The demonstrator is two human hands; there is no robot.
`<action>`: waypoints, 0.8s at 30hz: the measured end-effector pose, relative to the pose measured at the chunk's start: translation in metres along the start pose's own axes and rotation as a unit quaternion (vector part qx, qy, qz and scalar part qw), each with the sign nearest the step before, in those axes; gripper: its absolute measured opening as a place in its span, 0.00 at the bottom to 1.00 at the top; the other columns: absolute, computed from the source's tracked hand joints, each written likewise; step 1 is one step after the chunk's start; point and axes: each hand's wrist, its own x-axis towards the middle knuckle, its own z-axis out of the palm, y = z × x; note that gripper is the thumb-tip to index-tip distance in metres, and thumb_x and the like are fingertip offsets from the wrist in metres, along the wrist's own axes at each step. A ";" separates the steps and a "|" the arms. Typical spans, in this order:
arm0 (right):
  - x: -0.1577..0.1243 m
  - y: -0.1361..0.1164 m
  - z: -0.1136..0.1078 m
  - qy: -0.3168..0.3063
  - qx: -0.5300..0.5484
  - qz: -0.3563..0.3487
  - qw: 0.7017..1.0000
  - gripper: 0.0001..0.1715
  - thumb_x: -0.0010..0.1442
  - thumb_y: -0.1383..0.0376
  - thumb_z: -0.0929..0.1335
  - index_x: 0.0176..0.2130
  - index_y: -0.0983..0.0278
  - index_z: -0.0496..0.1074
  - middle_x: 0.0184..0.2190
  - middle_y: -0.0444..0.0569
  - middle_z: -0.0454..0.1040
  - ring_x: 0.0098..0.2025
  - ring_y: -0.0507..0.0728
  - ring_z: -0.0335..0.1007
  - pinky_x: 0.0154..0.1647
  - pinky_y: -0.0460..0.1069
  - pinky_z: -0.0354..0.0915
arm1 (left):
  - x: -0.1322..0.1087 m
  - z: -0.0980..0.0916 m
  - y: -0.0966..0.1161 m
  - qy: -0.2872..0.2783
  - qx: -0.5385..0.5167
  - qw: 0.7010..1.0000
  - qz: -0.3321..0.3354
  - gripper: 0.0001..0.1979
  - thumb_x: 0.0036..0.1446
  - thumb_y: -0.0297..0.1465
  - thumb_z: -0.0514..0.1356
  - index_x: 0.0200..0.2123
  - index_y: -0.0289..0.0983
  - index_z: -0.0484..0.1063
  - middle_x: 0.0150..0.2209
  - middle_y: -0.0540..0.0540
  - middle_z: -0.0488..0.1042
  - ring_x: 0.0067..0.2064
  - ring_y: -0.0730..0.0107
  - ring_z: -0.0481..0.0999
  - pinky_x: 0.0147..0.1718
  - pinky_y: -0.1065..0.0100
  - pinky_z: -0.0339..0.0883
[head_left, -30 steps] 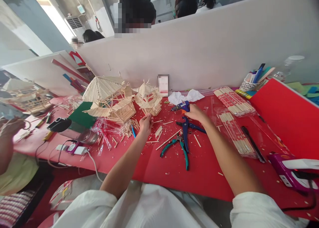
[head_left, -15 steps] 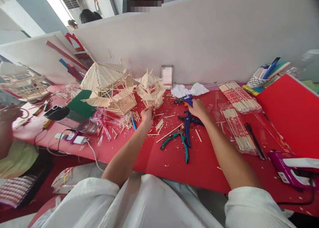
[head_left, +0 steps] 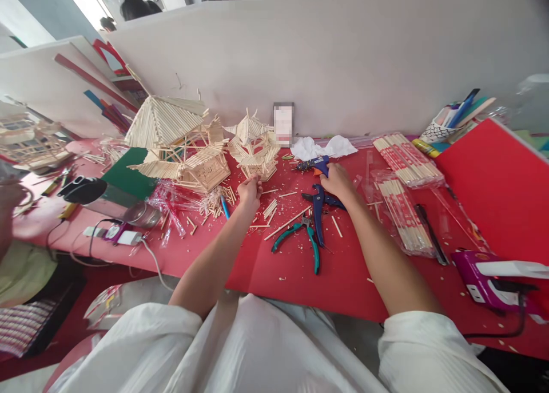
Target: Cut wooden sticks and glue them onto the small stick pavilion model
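glue gun in one hand, tiny stick pavilion by the other

so the right hand (head_left: 337,180) has its grip closed round the handle of a blue glue gun (head_left: 315,165), nozzle pointing left toward the small stick pavilion (head_left: 253,147) but clear of it. the left hand (head_left: 249,191) is right at the near lower edge of that pavilion, fingertips drawn together. can't tell if they're pinching a bit of stick or just steadying the base, too small to see.

the pavilion stands upright on the red bench (head_left: 266,278), just right of the bigger stick pavilion (head_left: 165,124). short cut sticks (head_left: 270,210) lie in front of it, with the green-handled nippers (head_left: 306,224) and the blue-handled cutter (head_left: 318,213) close by.

my read is this is a gluing step, gun at the ready and no glue visible from here. imo the next move calls for a steady left hand and a small careful dab, with the nozzle brought near the joint without knocking those thin roof sticks. easy to bump something on a model that delicate.
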 end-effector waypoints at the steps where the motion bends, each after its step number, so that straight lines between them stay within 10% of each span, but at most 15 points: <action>1: 0.000 0.000 0.000 0.001 0.001 0.000 1.000 0.26 0.64 0.67 0.64 0.58 0.77 0.66 0.55 0.71 0.71 0.59 0.70 0.67 0.60 0.57 0.60 | 0.000 0.000 0.000 0.000 -0.002 1.000 0.000 0.10 0.50 0.27 0.72 0.30 0.33 0.73 0.24 0.53 0.69 0.22 0.84 0.65 0.22 0.79 0.61; 24: 0.002 0.007 0.008 0.039 -0.002 -0.019 0.999 0.24 0.63 0.66 0.64 0.56 0.75 0.67 0.52 0.70 0.73 0.56 0.71 0.69 0.58 0.59 0.62 | -0.005 0.004 -0.005 0.009 -0.038 0.999 0.027 0.09 0.49 0.26 0.73 0.31 0.34 0.75 0.25 0.54 0.70 0.21 0.86 0.64 0.20 0.80 0.59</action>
